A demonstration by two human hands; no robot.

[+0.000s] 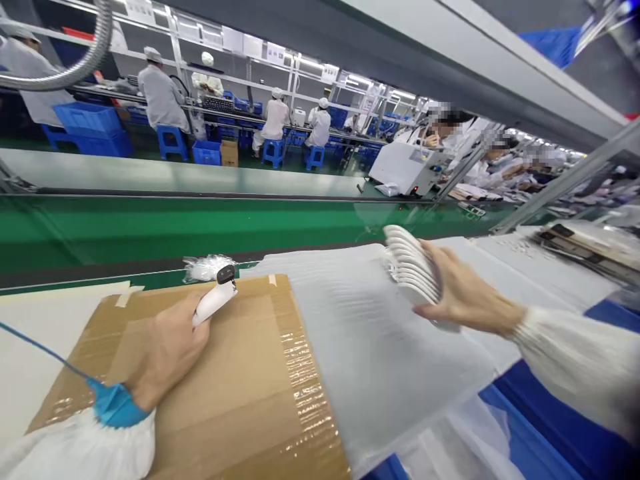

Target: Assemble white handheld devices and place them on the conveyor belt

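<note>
Your left hand is closed in a narrow grip around a white handheld tool with a black tip, possibly a scanner, though the view does not settle it. A blue cord runs off to the left from the blue cuff at that wrist. Under this hand lies a taped cardboard sheet, and a small clear plastic bag sits just beyond the tool's tip.

Your right hand is spread in a wide grip on a fanned stack of curved white pieces, holding it tilted close to a white foam sheet. You are at the step of holding the stack in one hand and the tool in the other. The next move calls for a steady hold, because the slanted pieces are fanned and held by one hand alone.

Beyond the sheets runs a green conveyor belt. Across it, co-workers in white sit on blue stools near blue crates, and a white machine stands further along on your right.
</note>
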